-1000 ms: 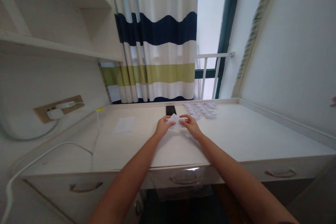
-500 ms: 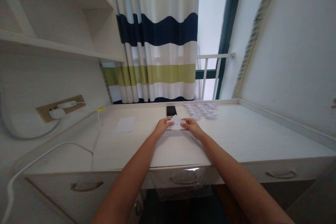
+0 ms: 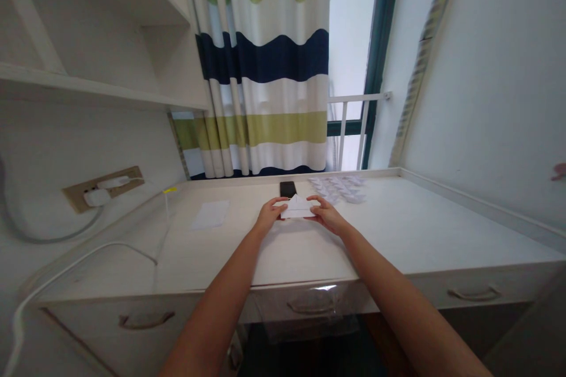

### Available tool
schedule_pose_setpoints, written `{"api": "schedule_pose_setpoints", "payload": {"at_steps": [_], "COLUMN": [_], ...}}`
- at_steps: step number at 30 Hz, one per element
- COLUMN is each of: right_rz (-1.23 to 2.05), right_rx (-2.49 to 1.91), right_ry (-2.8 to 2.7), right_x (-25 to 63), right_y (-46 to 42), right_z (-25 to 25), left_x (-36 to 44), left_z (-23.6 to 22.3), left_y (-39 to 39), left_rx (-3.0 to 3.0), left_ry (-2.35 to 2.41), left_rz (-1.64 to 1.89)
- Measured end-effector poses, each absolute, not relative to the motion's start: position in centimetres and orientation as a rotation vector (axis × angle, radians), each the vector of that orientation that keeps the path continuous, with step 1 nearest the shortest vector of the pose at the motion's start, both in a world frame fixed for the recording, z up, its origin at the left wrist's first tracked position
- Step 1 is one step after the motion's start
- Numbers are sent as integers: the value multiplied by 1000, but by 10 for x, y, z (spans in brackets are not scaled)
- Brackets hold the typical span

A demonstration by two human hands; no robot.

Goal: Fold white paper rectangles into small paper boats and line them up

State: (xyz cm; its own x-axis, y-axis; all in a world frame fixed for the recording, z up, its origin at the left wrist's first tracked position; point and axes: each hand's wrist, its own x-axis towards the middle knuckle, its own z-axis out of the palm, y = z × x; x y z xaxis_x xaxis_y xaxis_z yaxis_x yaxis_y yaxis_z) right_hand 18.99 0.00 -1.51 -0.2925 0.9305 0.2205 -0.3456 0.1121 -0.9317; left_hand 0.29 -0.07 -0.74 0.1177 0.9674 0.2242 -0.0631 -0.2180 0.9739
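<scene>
Between my two hands is a sheet of white paper (image 3: 297, 209), partly folded, with a pointed peak at its top and a straight lower edge. My left hand (image 3: 268, 215) pinches its left end between thumb and fingers. At the right end, my right hand (image 3: 326, 213) grips it the same way, with the index finger raised along the upper side. A dark phone (image 3: 288, 189) lies flat just behind the paper. Rows of folded white paper pieces (image 3: 338, 189) lie beyond my right hand.
Flat white sheets (image 3: 211, 214) lie on the left of the white desk (image 3: 424, 230). A white cable (image 3: 88, 260) runs over the desk's left side from plugs in a wall socket (image 3: 101, 189). A striped curtain (image 3: 265, 94) hangs behind; a shelf (image 3: 101, 91) juts out at upper left.
The paper's peak looks lower and its front now shows a straight band across. My right index finger has lifted. The view has tilted slightly.
</scene>
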Motion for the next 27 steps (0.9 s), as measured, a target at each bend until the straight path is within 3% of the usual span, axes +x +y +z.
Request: {"api": "schedule_pose_setpoints", "payload": {"at_steps": [27], "right_rz": [1222], "right_rx": [-824], "right_ry": [-1452], "right_x": [197], "right_y": [4], "right_z": [-14], "left_x": [0], "left_z": [-6], "left_y": [0], "left_rx": [1473], "left_ry": [1001], "left_rz": [1370]}}
